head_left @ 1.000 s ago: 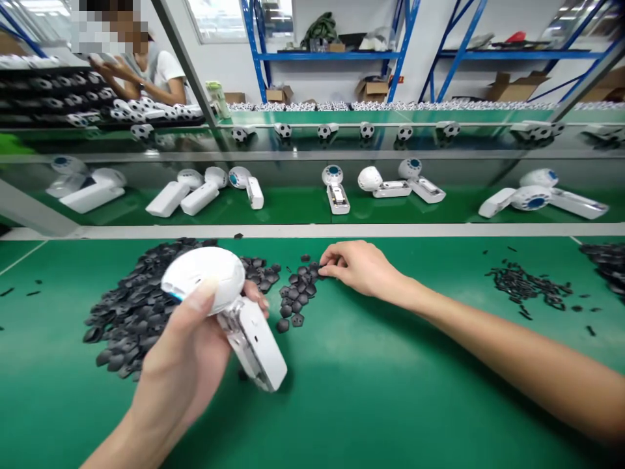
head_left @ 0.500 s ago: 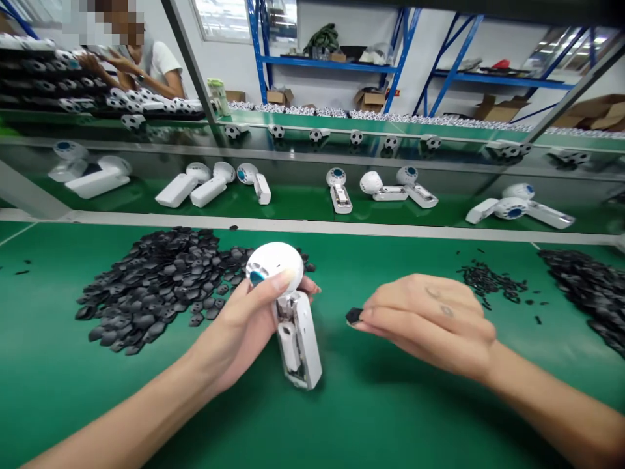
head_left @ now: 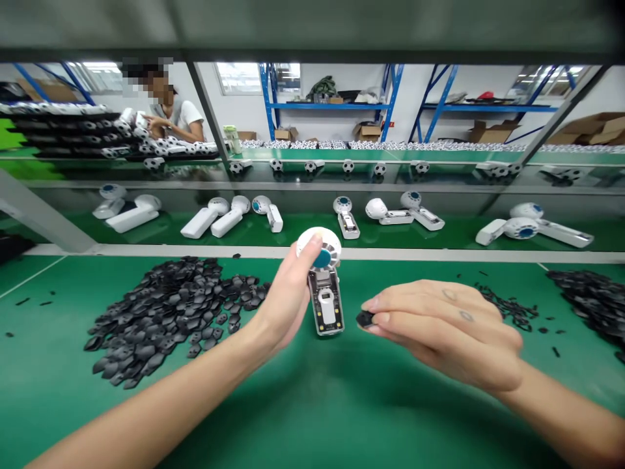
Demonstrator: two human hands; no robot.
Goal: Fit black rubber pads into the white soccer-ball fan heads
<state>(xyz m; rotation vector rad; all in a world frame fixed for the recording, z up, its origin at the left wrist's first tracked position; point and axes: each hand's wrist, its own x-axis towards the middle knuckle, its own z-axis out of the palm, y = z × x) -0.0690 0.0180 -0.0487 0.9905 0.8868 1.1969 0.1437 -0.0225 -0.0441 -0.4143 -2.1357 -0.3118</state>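
Note:
My left hand (head_left: 288, 296) grips a white round-headed device (head_left: 328, 306) by its head, thumb on top. The device's handle points down toward me, its open face showing a circuit board and a white inner part. A blue disc sits in the middle of the head. Just right of the handle, my right hand (head_left: 439, 326) pinches a small black plastic piece (head_left: 364, 318) between thumb and fingers. That piece and the device are apart. To the left lies a big heap of black plastic pieces (head_left: 166, 312) of similar look.
Smaller black parts (head_left: 512, 306) and another dark heap (head_left: 590, 306) lie at the right. Behind a white ledge (head_left: 439, 255), several similar white devices (head_left: 413, 212) rest on a green shelf. Farther back, a person (head_left: 176, 120) handles football-patterned items beside stacked trays (head_left: 63, 130).
The view has tilted upward. My left hand has moved right and turned the device so its open face and blue disc point toward me. My right hand still pinches the black piece.

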